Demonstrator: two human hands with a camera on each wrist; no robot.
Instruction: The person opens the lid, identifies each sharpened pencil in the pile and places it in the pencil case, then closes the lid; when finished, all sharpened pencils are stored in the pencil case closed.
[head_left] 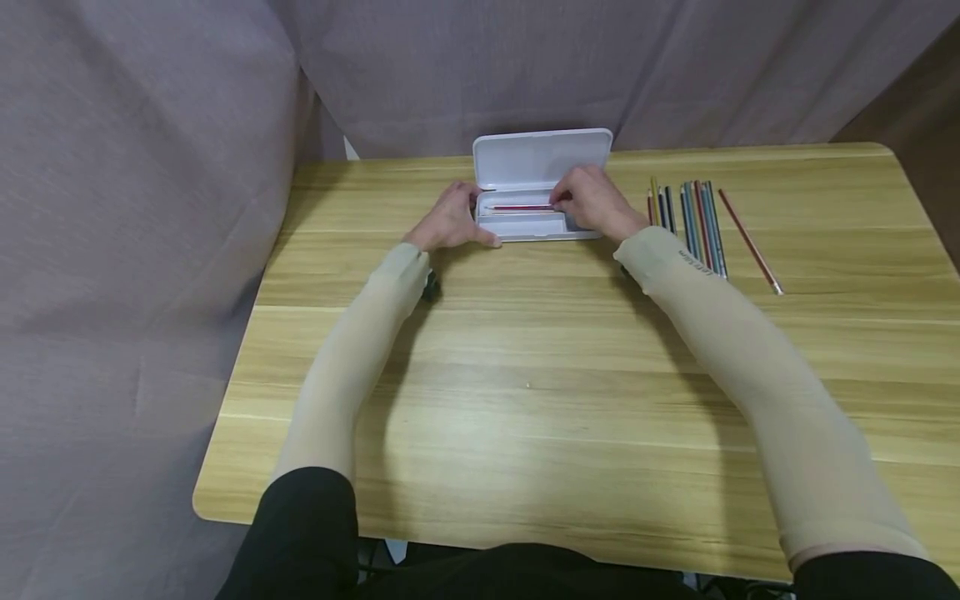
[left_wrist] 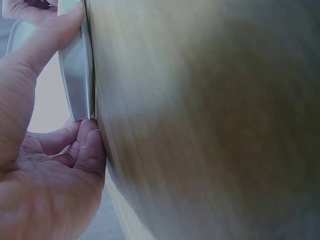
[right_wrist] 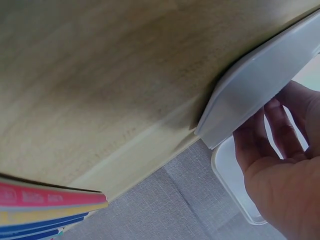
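- A white pencil case (head_left: 540, 187) lies open at the far middle of the wooden table (head_left: 525, 375), its lid (head_left: 542, 157) standing up toward the curtain (head_left: 150, 208) behind.
- The left hand (head_left: 452, 219) rests at the case's left end. In the left wrist view its thumb lies along the near wall of the case (left_wrist: 75, 75) and its curled fingers (left_wrist: 87, 150) press against the end corner, so it holds the case in place.
- The right hand (head_left: 592, 200) is over the right part of the tray, and its fingertips pinch one end of a red pencil (head_left: 521, 207).
- The red pencil lies lengthwise inside the tray, running left from the right hand's fingers.
- In the right wrist view the fingers (right_wrist: 280, 130) reach in over the case's edge (right_wrist: 255, 85); the pencil itself is hidden there.
- A row of coloured pencils (head_left: 693, 221) lies on the table just to the right of the right hand, side by side, pointing away from the person.
- One more pencil (head_left: 750, 242) lies apart to the right of that row, slanted.
- Both arms wear beige sleeves (head_left: 757, 375).
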